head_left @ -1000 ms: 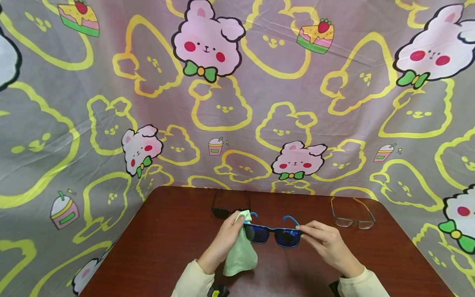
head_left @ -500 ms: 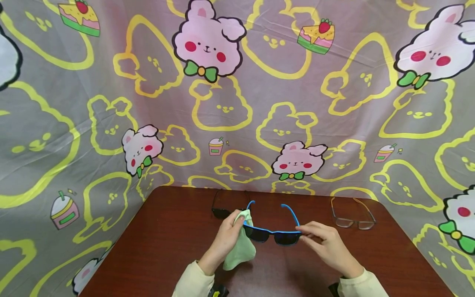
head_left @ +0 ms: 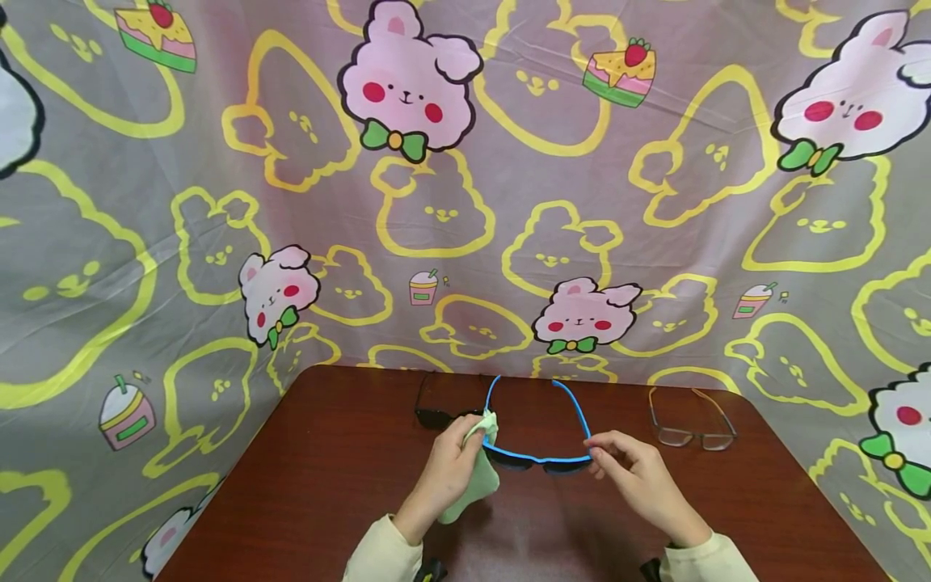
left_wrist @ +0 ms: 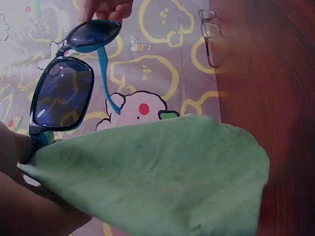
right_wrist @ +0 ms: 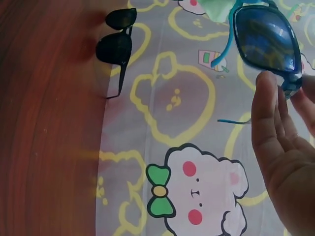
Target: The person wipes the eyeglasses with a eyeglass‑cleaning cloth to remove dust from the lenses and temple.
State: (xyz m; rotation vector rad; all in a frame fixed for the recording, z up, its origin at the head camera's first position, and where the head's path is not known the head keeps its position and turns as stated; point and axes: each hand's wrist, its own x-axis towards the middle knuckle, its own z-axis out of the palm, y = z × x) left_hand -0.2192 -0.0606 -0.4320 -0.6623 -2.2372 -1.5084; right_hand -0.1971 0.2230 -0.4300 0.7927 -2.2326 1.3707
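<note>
Blue-framed sunglasses [head_left: 539, 460] with dark lenses are held above the table between both hands, their blue arms unfolded and pointing away. My left hand [head_left: 445, 462] pinches the left corner of the frame together with a pale green cloth [head_left: 480, 483] that hangs down below the fingers. In the left wrist view the cloth [left_wrist: 162, 172] spreads wide, beside the dark lens [left_wrist: 64, 93]. My right hand [head_left: 634, 475] pinches the right corner, near the hinge. Seen from the right wrist, the thumb and fingers of that hand [right_wrist: 285, 142] meet at the frame's end.
Black sunglasses [head_left: 435, 418] lie on the brown table [head_left: 327, 477] behind my left hand, partly covered by it. Clear eyeglasses [head_left: 694, 438] with orange-tipped arms lie at the back right. A cartoon-patterned cloth curtain [head_left: 451, 194] closes off the back and sides.
The blue sunglasses have tilted, so their lenses now face downward and the arms have risen into fuller view. The cloth hangs a little higher. Both hands keep their hold.
</note>
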